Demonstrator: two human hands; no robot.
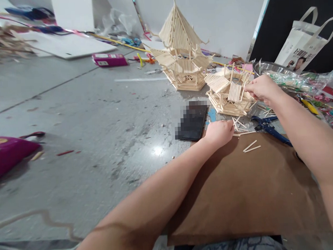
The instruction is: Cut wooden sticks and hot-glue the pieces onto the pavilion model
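Observation:
A half-built pavilion model [227, 106] of thin wooden sticks stands on the floor, with slatted roof panels on its near side. My right hand [262, 89] reaches to its right side, thumb and fingers pinched on a thin wooden stick beside a roof panel [235, 92]. In front of the model, my left hand [220, 133] is closed close to the floor, fingertips at a small heap of loose sticks [239, 125]. What its fingers hold, if anything, is hidden. Blue-handled cutters [273, 130] lie below my right forearm.
A taller stick pagoda [183, 62] stands behind. A dark phone [193, 121] lies left of my left hand. Brown paper [248, 195] spreads in front. A metal bowl [273, 67], plastic-wrapped sticks [293, 82] and a white bag [300, 43] crowd the right. Purple packs [110, 60] sit leftward.

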